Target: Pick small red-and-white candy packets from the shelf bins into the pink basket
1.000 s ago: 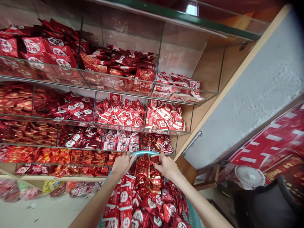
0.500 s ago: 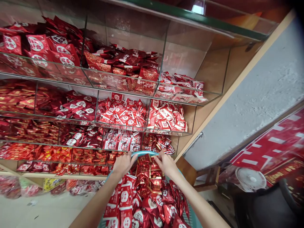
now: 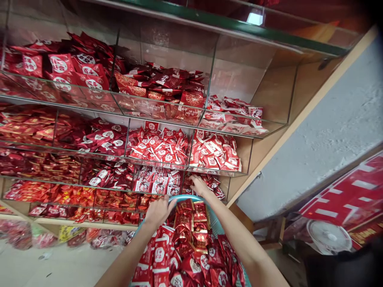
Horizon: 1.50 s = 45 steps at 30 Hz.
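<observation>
My left hand is closed around the far left of the rim of a turquoise plastic basket. In the basket lie many red candy packets with white labels and shiny red-and-gold packets. Beyond the rim, my right hand reaches into a low shelf compartment of small dark red packets at the right end. Its fingers are partly stretched and apart, near the packets; nothing shows in them. Whether the fingertips touch a packet I cannot make out.
Clear-fronted shelves full of red packets rise ahead. A wooden side panel and a grey wall bound the right. Bagged goods lie under the shelves. A white fan stands at the lower right.
My right hand has let go of the basket rim and moved up and forward into the shelf compartment. My left hand keeps its hold on the rim. The view has shifted slightly.
</observation>
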Available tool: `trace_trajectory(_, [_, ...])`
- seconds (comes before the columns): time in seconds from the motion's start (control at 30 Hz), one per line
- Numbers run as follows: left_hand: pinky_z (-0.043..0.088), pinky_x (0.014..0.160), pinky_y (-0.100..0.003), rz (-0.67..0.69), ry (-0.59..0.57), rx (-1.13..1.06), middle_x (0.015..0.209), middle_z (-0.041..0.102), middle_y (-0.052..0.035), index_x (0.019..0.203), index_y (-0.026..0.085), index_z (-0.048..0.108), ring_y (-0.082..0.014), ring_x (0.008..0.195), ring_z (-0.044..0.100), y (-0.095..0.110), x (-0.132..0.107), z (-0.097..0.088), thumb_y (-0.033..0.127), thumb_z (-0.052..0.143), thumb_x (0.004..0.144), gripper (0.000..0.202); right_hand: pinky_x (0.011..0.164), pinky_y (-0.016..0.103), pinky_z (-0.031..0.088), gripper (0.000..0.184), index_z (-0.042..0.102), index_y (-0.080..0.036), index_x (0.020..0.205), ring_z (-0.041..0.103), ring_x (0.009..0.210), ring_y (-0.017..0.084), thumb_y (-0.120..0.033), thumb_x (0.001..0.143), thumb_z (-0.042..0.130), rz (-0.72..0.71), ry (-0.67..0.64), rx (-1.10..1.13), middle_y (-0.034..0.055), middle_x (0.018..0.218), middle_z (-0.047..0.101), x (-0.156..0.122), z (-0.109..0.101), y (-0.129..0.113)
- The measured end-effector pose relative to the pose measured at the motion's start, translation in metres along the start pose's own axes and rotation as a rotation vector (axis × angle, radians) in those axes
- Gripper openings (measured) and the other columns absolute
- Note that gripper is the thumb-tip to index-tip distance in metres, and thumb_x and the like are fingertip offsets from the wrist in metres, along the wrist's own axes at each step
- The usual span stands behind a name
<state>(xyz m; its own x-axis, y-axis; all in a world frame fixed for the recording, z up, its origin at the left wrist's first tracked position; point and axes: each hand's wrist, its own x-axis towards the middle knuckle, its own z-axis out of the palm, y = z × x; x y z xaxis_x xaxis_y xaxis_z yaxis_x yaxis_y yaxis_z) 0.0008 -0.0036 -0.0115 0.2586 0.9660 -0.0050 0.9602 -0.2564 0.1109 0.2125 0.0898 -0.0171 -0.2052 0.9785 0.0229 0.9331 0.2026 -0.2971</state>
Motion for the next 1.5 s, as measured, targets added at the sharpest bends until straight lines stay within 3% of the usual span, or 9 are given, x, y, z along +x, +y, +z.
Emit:
trace_trajectory(0.13, [0.043,0.065,-0.031,-0.018,0.011,-0.011,0.079,0.062,-0.0122,0.105,0.013,0.050,-0.0243,0.076,0.061,0.000,0.001,0.001,0.056,0.006,0.085,0.065,0.082,0.031,0.034,0.045,0.050,-0.019,0.108,0.045,0.105,0.023,-0.022,0.066,0.064,0.008,-0.046,-0.028,0.0098,0.114,0.051,0.020,0.009,-0.004])
trace_trajectory(0.23, [0.043,0.066,-0.032,-0.023,0.005,-0.003,0.081,0.062,-0.0130,0.106,0.013,0.050,-0.0242,0.078,0.061,0.000,0.002,0.002,0.055,0.005,0.086,0.065,0.082,0.032,0.034,0.040,0.048,-0.019,0.110,0.043,0.108,0.023,-0.024,0.072,0.057,0.000,-0.041,-0.037,0.0117,0.119,0.048,0.022,0.011,-0.008])
trace_trajectory(0.4, [0.043,0.065,-0.032,-0.008,-0.010,0.004,0.082,0.062,-0.0134,0.110,0.012,0.049,-0.0240,0.077,0.061,-0.001,0.002,0.000,0.054,0.004,0.086,0.066,0.072,0.021,0.037,0.020,0.059,-0.022,0.095,0.056,0.088,0.013,-0.026,0.077,0.051,-0.099,-0.196,-0.009,0.0009,0.096,0.063,0.018,0.012,-0.013])
trace_trajectory(0.53, [0.043,0.066,-0.030,-0.001,-0.021,-0.003,0.086,0.062,-0.0155,0.112,0.011,0.048,-0.0232,0.079,0.061,-0.002,0.002,0.000,0.052,0.006,0.087,0.064,0.065,0.018,0.039,0.029,0.064,-0.022,0.093,0.059,0.083,0.015,-0.029,0.064,0.065,-0.112,-0.337,-0.020,0.0006,0.092,0.066,0.022,0.015,-0.012])
trace_trajectory(0.73, [0.043,0.061,-0.034,-0.008,0.023,-0.002,0.077,0.063,-0.0109,0.103,0.015,0.051,-0.0261,0.074,0.062,-0.001,0.003,0.002,0.056,0.003,0.085,0.065,0.062,0.022,0.042,0.045,0.064,-0.019,0.099,0.061,0.082,0.020,-0.019,0.055,0.068,-0.074,-0.457,-0.110,0.0084,0.098,0.065,0.030,0.016,-0.013])
trace_trajectory(0.93, [0.043,0.062,-0.031,-0.034,-0.006,-0.010,0.081,0.063,-0.0127,0.108,0.013,0.050,-0.0241,0.077,0.062,0.000,0.002,-0.001,0.057,0.004,0.085,0.067,0.056,0.022,0.041,0.036,0.068,-0.018,0.089,0.062,0.070,0.019,-0.014,0.054,0.065,-0.045,-0.566,-0.152,0.0074,0.086,0.068,0.025,0.008,-0.002])
trace_trajectory(1.1, [0.043,0.061,-0.031,-0.019,0.010,-0.006,0.081,0.064,-0.0121,0.106,0.014,0.050,-0.0247,0.076,0.062,-0.001,0.003,0.001,0.057,0.003,0.085,0.067,0.057,0.019,0.040,0.039,0.065,-0.020,0.096,0.060,0.072,0.015,-0.017,0.058,0.063,-0.044,-0.542,-0.115,0.0034,0.089,0.067,0.013,0.001,0.015])
trace_trajectory(1.23, [0.043,0.061,-0.032,-0.016,0.012,-0.008,0.081,0.064,-0.0120,0.108,0.014,0.049,-0.0249,0.076,0.062,-0.001,0.003,0.002,0.056,0.003,0.085,0.067,0.057,0.018,0.039,0.048,0.060,-0.017,0.105,0.058,0.077,0.015,-0.021,0.058,0.065,-0.058,-0.487,-0.091,0.0061,0.099,0.064,0.007,-0.002,0.025])
trace_trajectory(1.5, [0.043,0.063,-0.030,-0.021,0.002,0.001,0.081,0.063,-0.0123,0.104,0.013,0.051,-0.0237,0.078,0.061,0.001,0.001,-0.003,0.054,0.003,0.086,0.066,0.054,0.018,0.034,0.024,0.063,-0.016,0.086,0.053,0.067,0.011,-0.025,0.064,0.063,-0.054,-0.355,-0.078,0.0022,0.081,0.064,-0.001,-0.013,0.021])
